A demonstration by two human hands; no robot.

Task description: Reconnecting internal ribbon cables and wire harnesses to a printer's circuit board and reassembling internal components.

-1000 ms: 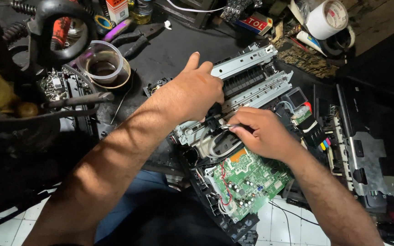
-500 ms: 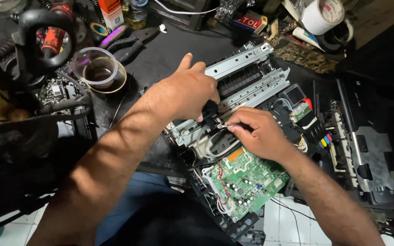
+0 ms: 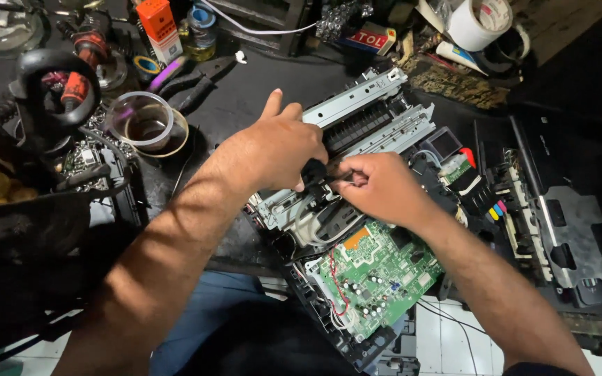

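While resting on the opened printer [image 3: 377, 118] mid-desk [image 3: 245, 97], left hand [image 3: 276, 150] fingers curled, right hand [image 3: 377, 188] fingers pinching a black part [image 3: 315, 172]. Orange box [image 3: 159, 28], red label [image 3: 371, 38], white tape roll [image 3: 479, 21] along far edge.

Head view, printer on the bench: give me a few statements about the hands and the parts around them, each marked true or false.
1. Both hands meet at a small black part on the opened printer chassis. True: the left hand and right hand close on the black part.
2. The green circuit board lies nearer the person than the hands. True.
3. The right hand holds a screwdriver. False: no tool shows in it; its fingers pinch at the black part.
4. The clear plastic cup stands to the right of the printer. False: it stands to the left.
5. A white tape roll lies at the far right of the bench. True.
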